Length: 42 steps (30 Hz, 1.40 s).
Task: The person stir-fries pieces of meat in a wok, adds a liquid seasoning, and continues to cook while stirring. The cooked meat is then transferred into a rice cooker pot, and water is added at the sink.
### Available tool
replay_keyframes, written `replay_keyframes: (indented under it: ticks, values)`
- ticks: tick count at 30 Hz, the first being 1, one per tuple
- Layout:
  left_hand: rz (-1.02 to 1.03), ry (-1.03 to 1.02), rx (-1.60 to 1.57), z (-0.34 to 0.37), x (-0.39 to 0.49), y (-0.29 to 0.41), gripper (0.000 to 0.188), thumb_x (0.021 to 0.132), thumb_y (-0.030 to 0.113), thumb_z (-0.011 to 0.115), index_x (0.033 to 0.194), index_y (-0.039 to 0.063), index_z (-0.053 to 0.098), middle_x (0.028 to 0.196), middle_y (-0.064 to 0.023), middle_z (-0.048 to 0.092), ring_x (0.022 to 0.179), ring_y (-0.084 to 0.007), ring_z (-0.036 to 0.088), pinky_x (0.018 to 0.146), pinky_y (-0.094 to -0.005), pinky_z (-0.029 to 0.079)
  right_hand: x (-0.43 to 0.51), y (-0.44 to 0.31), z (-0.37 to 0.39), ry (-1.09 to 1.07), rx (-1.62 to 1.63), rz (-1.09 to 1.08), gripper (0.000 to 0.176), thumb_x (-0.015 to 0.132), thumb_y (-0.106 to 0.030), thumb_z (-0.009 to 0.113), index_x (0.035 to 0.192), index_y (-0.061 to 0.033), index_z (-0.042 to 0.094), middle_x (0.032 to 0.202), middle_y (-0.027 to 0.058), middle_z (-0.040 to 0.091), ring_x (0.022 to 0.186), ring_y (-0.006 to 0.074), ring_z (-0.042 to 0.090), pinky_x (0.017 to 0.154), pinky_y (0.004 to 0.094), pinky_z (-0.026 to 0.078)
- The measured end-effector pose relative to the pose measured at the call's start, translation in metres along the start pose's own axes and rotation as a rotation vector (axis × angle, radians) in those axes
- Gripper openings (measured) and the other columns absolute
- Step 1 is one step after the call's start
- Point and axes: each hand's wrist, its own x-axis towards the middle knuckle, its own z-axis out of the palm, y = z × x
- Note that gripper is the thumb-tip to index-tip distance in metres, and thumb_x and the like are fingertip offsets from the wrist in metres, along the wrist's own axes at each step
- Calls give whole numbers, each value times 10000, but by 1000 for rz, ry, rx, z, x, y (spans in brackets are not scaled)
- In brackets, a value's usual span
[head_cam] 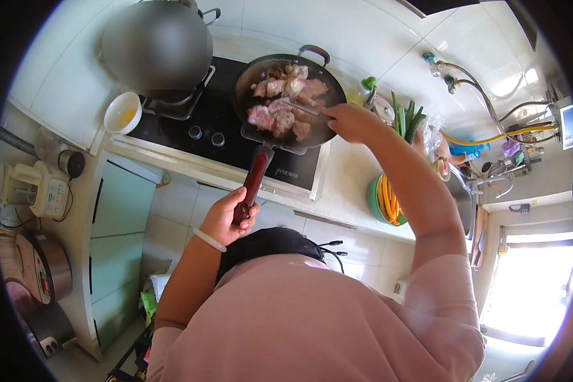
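Note:
A dark wok (248, 95) sits on the right burner of a black gas cooktop (286, 174). Several chunks of meat (279, 119), pink to greyish brown, lie in it. My left hand (229, 215) is wrapped around the wok's dark red handle (258, 176), which points toward my body. Over the wok's right rim, my right hand (351, 122) grips a thin, pale cooking utensil (298, 105) whose far end reaches in among the meat. The utensil's grip is hidden by my fingers, and its exact kind is unclear.
Left of the wok stand a large pot (157, 52), blurred in view, and a white bowl (123, 113) with yellow liquid. On the right counter are a green-capped bottle (365, 88), green vegetable stalks (406, 117) and a green basin (375, 200) of orange strips. Beyond lies a sink (461, 196).

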Motion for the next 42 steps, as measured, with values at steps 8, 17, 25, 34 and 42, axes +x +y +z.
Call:
replay_keyframes:
  ticks: [8,17,25,34,42]
  values:
    - [17,25,-4,2,-2,0,316,933,397,466,1085,120,467,730,-46,524,503,-104,431,458,-240,334,-19,46,-50,168,-16,63,290,877,-208,523,1127,-94,617,863,191,641,815,354,622,701,445,468]
    - [10,55,31,-2,1,-3,454,939,427,445,1294,145,434,749,-24,490,504,-86,404,447,-215,333,12,41,-4,75,94,27,268,857,-199,488,985,-22,643,981,215,633,923,381,605,815,432,480]
    - [15,72,25,0,1,-3,405,935,413,458,1224,129,452,749,-36,518,510,-99,418,464,-234,344,-2,0,8,176,143,80,361,831,-177,495,1183,-150,571,1043,156,635,963,345,604,799,445,485]
    - [27,29,18,1,2,0,322,928,389,480,1093,113,480,740,-56,551,514,-118,443,470,-254,341,-84,1,-13,64,41,131,386,897,-233,524,1275,-153,519,899,177,645,836,354,615,752,432,471]
    - [21,-10,-1,-1,3,0,298,925,395,489,1055,127,481,727,-49,537,513,-113,435,477,-253,340,-100,-1,-73,-171,-172,69,319,816,-160,562,1124,-119,634,984,138,650,923,316,608,829,394,476]
